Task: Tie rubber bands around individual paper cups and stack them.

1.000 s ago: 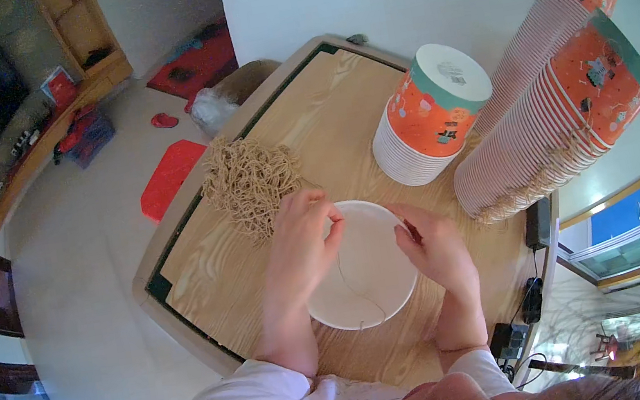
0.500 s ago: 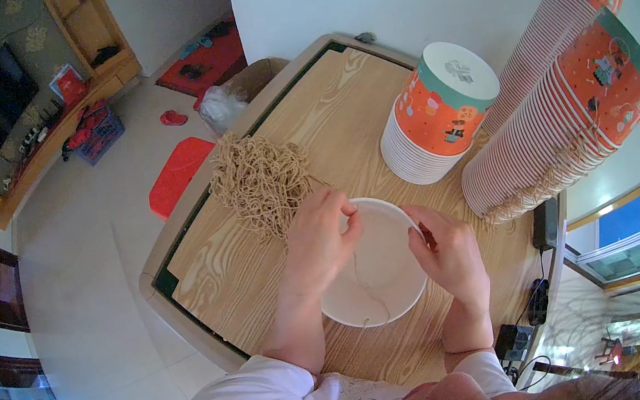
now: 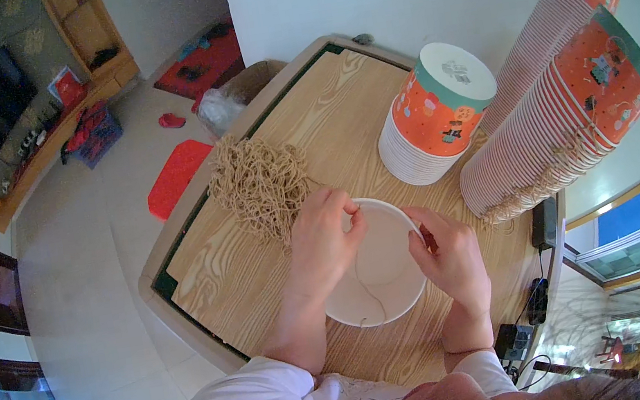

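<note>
A white paper bucket [image 3: 391, 260] stands mouth up on the wooden table before me. My right hand [image 3: 451, 255] pinches its right rim, thumb outside my clear sight and fingers curled over the edge. My left hand [image 3: 327, 236] is closed at the far left rim, thumb and forefinger pinched together. A thin tan string [image 3: 362, 281] runs from below those fingertips through the bucket and over its near rim. Exactly what the left fingertips grip is partly hidden. Beyond my left wrist lies a loose heap of tan string [image 3: 260, 184].
An upside-down stack of orange and green paper buckets [image 3: 439, 112] stands beyond the bucket. Two long leaning stacks [image 3: 527, 144] rise at the right, the nearer with string strands along it. Black power adapters [image 3: 515, 340] sit by the right table edge. A red stool [image 3: 177, 176] stands left.
Both hands keep nearly the same places on the bucket. The string inside has shifted slightly in its curve.
</note>
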Demonstrator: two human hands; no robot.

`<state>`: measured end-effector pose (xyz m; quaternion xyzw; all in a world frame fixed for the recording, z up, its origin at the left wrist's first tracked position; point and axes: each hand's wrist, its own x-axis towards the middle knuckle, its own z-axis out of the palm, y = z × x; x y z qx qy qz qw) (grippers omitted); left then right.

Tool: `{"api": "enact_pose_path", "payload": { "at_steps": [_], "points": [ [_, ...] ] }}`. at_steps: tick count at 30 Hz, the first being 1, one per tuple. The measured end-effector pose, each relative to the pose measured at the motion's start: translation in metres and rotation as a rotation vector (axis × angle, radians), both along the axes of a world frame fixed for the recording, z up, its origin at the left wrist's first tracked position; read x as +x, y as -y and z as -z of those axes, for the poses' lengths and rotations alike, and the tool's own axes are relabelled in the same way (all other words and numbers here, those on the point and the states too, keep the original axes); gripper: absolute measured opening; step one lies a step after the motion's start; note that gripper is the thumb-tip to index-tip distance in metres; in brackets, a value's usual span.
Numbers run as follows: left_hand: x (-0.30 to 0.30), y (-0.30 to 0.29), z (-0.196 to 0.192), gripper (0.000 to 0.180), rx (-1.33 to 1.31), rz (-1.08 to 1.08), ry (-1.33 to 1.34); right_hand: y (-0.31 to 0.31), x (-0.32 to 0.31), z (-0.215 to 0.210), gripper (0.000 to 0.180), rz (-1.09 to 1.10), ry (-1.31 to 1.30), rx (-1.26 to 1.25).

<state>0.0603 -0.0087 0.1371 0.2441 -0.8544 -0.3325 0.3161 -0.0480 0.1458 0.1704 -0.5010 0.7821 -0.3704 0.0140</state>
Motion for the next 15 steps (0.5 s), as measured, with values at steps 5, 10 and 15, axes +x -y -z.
{"api": "enact_pose_path", "payload": {
  "at_steps": [5, 10, 15],
  "points": [
    [-0.002, -0.0005, 0.0039, 0.013, -0.054, -0.02, -0.037, -0.0005, 0.002, -0.0002, 0.028, 0.03, 0.0, 0.0],
    [-0.0035, -0.0026, 0.0015, 0.013, -0.085, -0.036, -0.061, -0.0024, 0.0049, -0.0023, 0.028, 0.061, -0.016, 0.001],
    [-0.0037, -0.0043, 0.0012, 0.016, -0.057, -0.042, -0.062, -0.003, 0.0045, -0.0009, 0.027, 0.053, 0.002, 0.041]
  ]
}}
